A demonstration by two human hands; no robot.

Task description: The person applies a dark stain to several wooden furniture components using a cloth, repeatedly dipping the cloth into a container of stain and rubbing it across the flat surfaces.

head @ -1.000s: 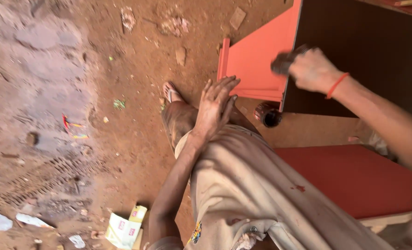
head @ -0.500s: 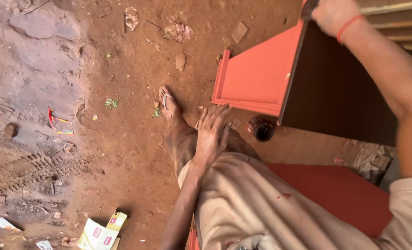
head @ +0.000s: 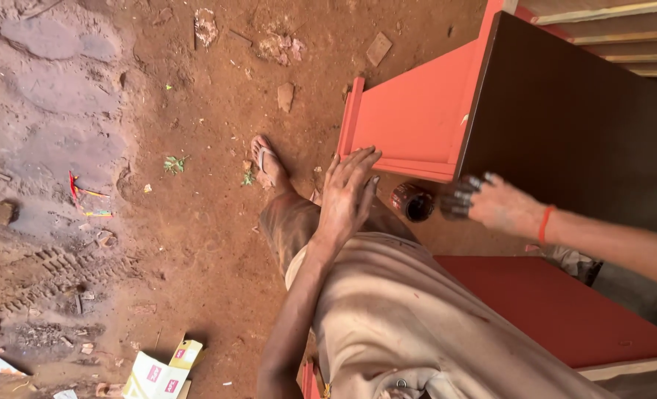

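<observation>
Head view, looking down. Left hand (head: 347, 193) lies flat, fingers spread, on the knee just below the orange cabinet (head: 417, 118). Right hand (head: 494, 207), stained dark, is closed on what may be a small rag, touching the cabinet's dark-brown side panel (head: 579, 118). Small dark tin (head: 412, 202) stands beneath the cabinet's corner. Brown panel appears fully coated; orange faces remain uncoated.
</observation>
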